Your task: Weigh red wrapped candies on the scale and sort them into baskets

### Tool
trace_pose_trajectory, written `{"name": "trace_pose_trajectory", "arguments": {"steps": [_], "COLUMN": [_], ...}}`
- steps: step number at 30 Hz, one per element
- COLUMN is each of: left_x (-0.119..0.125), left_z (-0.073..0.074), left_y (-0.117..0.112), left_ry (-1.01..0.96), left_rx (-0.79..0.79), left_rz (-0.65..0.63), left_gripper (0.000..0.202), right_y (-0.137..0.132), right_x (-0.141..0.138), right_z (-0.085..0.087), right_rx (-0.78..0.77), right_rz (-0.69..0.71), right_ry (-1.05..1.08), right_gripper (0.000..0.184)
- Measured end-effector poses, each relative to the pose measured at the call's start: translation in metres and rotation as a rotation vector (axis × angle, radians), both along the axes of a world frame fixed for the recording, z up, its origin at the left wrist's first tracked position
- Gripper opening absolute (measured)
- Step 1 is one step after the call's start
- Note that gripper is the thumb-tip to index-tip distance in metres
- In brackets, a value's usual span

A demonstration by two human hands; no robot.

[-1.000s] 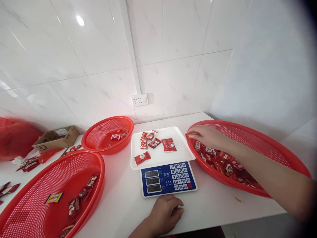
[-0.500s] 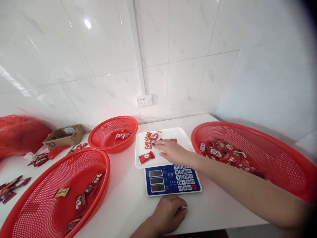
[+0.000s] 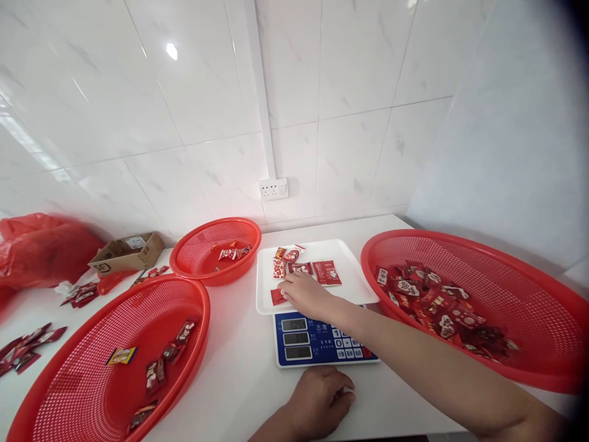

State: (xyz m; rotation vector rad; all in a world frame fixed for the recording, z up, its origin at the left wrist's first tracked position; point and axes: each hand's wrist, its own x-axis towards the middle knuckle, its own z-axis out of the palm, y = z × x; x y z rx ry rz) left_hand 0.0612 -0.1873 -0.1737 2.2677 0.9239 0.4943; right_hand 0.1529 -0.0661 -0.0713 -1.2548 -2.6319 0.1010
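On the white tray point(image 3: 352, 255) of a blue scale point(image 3: 317, 328) lie several small wrapped sweets. My right hand point(image 3: 306, 294) reaches over the tray from the right, its fingers closed on a red packet point(image 3: 277, 297) near the tray's front left corner. Part of that packet is hidden under the fingertips. Just beyond are a patterned red-and-white packet point(image 3: 278, 268), a dark red packet point(image 3: 300, 267) and a larger flat red packet point(image 3: 327, 273). My left hand point(image 3: 322, 402) rests on the table before the scale, fingers curled, nothing visible in them.
A large red basket point(image 3: 515, 258) of wrapped sweets stands at the right. To the left are a small red basket point(image 3: 216, 230) and a large one point(image 3: 69, 374), each holding a few sweets. Further left sit a cardboard box point(image 3: 122, 263), a red plastic bag point(image 3: 46, 245) and loose packets point(image 3: 30, 350).
My right hand has moved from the tray's middle toward its front left corner, onto the red packet. The flat red packet and the dark red one are now uncovered. My left hand stays put.
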Motion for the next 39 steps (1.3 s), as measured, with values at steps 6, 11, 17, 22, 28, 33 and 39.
{"name": "trace_pose_trajectory", "arguments": {"steps": [6, 11, 17, 22, 28, 33, 39], "left_x": [0.000, 0.000, 0.001, 0.000, 0.001, 0.002, 0.000], "left_z": [0.003, 0.002, 0.000, 0.000, -0.002, -0.005, -0.010], "left_y": [0.001, 0.001, 0.000, 0.000, 0.001, 0.001, 0.001], "left_ry": [0.001, -0.001, 0.001, 0.018, 0.020, 0.021, 0.006], "left_rx": [-0.009, -0.008, -0.011, -0.008, 0.020, 0.024, 0.039], "left_rz": [-0.009, -0.004, 0.001, 0.003, -0.004, -0.005, 0.009], "left_gripper": [0.020, 0.021, 0.021, 0.020, 0.020, 0.019, 0.020], "right_y": [-0.008, -0.005, -0.002, 0.000, 0.000, 0.006, 0.010], "right_x": [0.019, 0.024, 0.036, 0.069, 0.075, 0.063, 0.053], "right_z": [0.000, -0.009, -0.002, 0.008, -0.003, 0.002, 0.006], "right_rx": [-0.057, -0.023, 0.068, -0.060, -0.175, -0.192, -0.191], "right_rz": [-0.041, -0.036, -0.147, -0.546, -0.584, -0.532, -0.528], "right_ry": [0.091, 0.174, 0.304, 0.466, 0.404, 0.465, 0.342], "right_gripper": [0.021, 0.019, 0.021, 0.023, 0.024, 0.024, 0.026]}}
